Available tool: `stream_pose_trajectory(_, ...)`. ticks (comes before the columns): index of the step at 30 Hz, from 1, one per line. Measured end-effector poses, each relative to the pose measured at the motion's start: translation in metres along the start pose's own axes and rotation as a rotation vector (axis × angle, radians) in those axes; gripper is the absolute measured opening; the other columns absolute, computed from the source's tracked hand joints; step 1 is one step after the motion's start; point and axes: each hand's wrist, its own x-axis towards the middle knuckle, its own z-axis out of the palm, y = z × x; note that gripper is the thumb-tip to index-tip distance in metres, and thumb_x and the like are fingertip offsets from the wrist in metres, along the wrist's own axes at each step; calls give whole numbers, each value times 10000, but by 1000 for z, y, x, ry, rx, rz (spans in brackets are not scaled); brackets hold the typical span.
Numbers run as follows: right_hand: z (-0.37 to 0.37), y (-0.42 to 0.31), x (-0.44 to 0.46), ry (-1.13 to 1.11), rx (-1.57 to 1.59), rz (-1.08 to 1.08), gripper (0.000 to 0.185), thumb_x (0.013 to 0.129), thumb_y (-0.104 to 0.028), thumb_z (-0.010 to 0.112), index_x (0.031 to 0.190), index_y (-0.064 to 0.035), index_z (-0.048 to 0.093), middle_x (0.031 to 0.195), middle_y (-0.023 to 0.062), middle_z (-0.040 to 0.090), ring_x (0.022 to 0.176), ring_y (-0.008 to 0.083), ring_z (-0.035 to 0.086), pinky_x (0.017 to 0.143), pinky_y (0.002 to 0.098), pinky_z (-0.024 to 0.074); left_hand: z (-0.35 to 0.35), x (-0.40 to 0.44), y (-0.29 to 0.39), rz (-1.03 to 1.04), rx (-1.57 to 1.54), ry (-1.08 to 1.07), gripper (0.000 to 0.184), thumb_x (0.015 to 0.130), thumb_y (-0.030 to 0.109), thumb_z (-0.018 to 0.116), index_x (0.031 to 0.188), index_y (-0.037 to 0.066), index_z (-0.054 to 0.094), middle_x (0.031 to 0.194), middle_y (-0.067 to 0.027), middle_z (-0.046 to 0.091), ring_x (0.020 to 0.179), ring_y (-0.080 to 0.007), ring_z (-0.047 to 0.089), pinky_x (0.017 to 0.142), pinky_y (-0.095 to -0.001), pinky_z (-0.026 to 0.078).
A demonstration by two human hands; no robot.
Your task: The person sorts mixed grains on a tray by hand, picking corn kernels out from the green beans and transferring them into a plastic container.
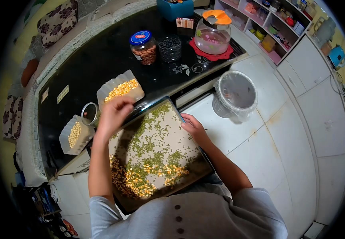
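My left hand [115, 115] hovers beside a clear ridged container [139, 92] of corn kernels [121, 89]; its fingers are curled together, and what they hold, if anything, is hidden. My right hand [193, 126] grips the right edge of a dark-framed tray [185, 135] that rests on my lap against the table. Small green beans [144, 147] are scattered over the tray, with yellow corn kernels [138, 181] gathered at its near end. Left of my left hand are an empty-looking glass [89, 113] and a second ridged container [85, 137] of pale beans [74, 134].
On the black table [100, 59] stand a blue-lidded jar [146, 55] of reddish nuts, a container of dark beans [170, 49], a small box [184, 22] and an orange-topped bowl [213, 38] on a red mat. A lined bin [236, 95] stands on the floor at right, near shelves [272, 28].
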Motion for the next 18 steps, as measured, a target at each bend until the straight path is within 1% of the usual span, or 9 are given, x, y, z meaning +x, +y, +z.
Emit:
stream_pose_trajectory(1, 0, 1, 1, -6, 1, -9, 398, 846, -126, 560, 1204, 5, 443, 1164, 123, 514, 1126, 189, 448, 959, 296, 339, 13, -14, 7, -23, -16, -129, 146, 779, 22, 607, 923, 10, 631, 847, -63, 634, 757, -118, 591, 677, -247, 479)
stream_pose_trajectory(3, 0, 0, 1, -3, 15, -3, 399, 845, -133, 560, 1202, 4, 445, 1165, 126, 512, 1130, 188, 443, 962, 296, 335, 39, -37, 21, 86, 91, -356, 174, 734, 32, 635, 907, 45, 652, 849, -91, 637, 740, -164, 607, 663, -262, 490)
stream_pose_trajectory(4, 0, 2, 1, -10, 15, -14, 401, 845, -139, 561, 1202, 3, 445, 1167, 127, 509, 1128, 189, 444, 960, 297, 336, 53, -49, 23, 42, 43, -489, 188, 725, 33, 644, 912, 42, 651, 837, -91, 636, 737, -169, 609, 663, -267, 494)
stream_pose_trajectory(6, 0, 2, 2, -17, 15, -22, 404, 844, -144, 562, 1201, 3, 445, 1168, 128, 507, 1126, 191, 444, 958, 298, 337, 79, -71, 20, 160, 26, -629, 158, 713, 28, 651, 870, 28, 632, 849, -99, 626, 743, -214, 613, 681, -303, 504)
stream_pose_trajectory(7, 1, 0, 1, -14, 9, -24, 408, 843, -151, 564, 1202, 2, 446, 1167, 127, 507, 1121, 195, 446, 955, 300, 338, 90, -80, 14, 165, 35, -705, 202, 704, 58, 674, 901, 57, 630, 861, -83, 617, 765, -237, 614, 696, -307, 505)
stream_pose_trajectory(9, 0, 0, 1, -11, 3, -26, 412, 842, -159, 566, 1202, 1, 446, 1166, 126, 508, 1116, 200, 448, 952, 302, 339, 102, -91, 12, 183, 156, -790, 205, 710, 73, 670, 908, 53, 624, 890, -90, 603, 782, -255, 607, 702, -324, 504)
stream_pose_trajectory(12, -2, 5, 3, -6, -17, -41, 421, 839, -163, 571, 1206, -3, 444, 1161, 129, 509, 1106, 204, 452, 946, 306, 342, 111, -106, 7, 213, 210, -836, 198, 717, 80, 664, 905, 43, 617, 902, -92, 593, 789, -265, 600, 707, -334, 501)
stream_pose_trajectory(15, -2, 8, 4, -15, 30, -34, 425, 837, -165, 574, 1208, -3, 444, 1159, 136, 508, 1105, 199, 450, 940, 305, 346, 114, -113, -1, 249, 193, -791, 166, 717, 80, 664, 865, 28, 612, 879, -90, 597, 788, -268, 598, 705, -341, 494)
stream_pose_trajectory(18, -3, 11, 5, -12, 12, -52, 425, 839, -162, 573, 1208, 1, 441, 1149, 138, 510, 1099, 191, 452, 935, 301, 350, 114, -113, -4, 232, 183, -824, 128, 719, 68, 656, 827, 20, 605, 839, -90, 600, 773, -271, 597, 699, -346, 488)
